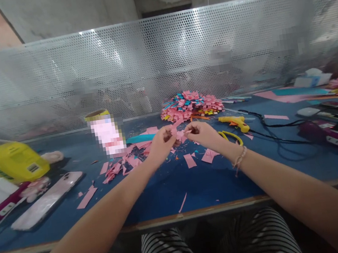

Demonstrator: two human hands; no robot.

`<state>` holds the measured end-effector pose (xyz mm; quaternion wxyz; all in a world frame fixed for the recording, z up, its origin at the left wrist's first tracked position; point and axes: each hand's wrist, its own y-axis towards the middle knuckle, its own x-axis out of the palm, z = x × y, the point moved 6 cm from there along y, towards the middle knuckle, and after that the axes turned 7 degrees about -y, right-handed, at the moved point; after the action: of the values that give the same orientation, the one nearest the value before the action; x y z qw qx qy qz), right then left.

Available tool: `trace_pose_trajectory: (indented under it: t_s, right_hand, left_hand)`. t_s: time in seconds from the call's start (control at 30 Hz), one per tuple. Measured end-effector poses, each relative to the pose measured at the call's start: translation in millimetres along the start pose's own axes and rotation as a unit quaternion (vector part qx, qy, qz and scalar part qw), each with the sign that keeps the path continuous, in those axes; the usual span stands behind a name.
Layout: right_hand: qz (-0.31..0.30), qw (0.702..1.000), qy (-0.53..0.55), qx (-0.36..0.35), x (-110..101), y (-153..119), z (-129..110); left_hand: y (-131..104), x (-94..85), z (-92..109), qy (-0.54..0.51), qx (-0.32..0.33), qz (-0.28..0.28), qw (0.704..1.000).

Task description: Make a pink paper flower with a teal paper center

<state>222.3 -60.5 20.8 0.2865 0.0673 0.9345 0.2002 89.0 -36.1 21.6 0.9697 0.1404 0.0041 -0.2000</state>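
Over the middle of the blue table, my left hand (166, 140) pinches a pink paper piece (181, 135) between thumb and fingers. My right hand (200, 133) grips the same piece from the other side, its fingertips closed. The fingers partly cover the piece, so its exact shape is hidden. Behind both hands lies a heap of pink and blue paper flowers (189, 104). Pink paper strips (130, 161) and scraps are scattered left of my left hand. Below the hands lie a pink strip (190, 161) and some folded pink pieces (210, 155).
A yellow glue gun (234, 123) and yellow-handled scissors (231, 136) lie right of my hands. A lit phone (107, 135) leans at the left, near another phone (48, 201) and a yellow-labelled bottle (11, 159). Dark cables (279, 140) run to a purple power strip (330, 133). A perforated metal screen (175, 58) stands behind.
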Motion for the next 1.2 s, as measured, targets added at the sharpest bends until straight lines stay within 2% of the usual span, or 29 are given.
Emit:
trace_pose_trajectory:
  t_s: [0.17,0.37,0.67,0.83,1.03,1.2]
  right_hand:
    - [0.019,0.999,-0.048,0.0,-1.3,-1.2,-5.0]
    - [0.022,0.999,-0.04,-0.021,-1.2,-0.7,-5.1]
    - [0.014,0.999,-0.05,-0.003,-2.7,-1.2,-3.1]
    - [0.001,1.0,0.004,0.0,-0.4,1.3,-0.9]
    - [-0.017,0.992,0.11,0.054,3.6,0.7,-1.9]
    - [-0.012,0.991,0.119,0.063,0.7,-0.1,-4.6]
  left_hand:
    - [0.5,-2.0,-1.4,0.009,0.006,-0.003,1.0]
    - [1.7,-4.5,-4.6,0.018,-0.007,-0.002,1.0]
    - [2.3,-3.5,-8.2,-0.009,-0.013,-0.006,1.0]
    - [3.5,-4.8,-9.0,-0.02,-0.01,0.006,1.0]
    - [2.7,-4.7,-7.5,-0.045,-0.009,0.014,0.999]
    - [2.1,-5.1,-7.4,-0.052,-0.003,0.01,0.999]
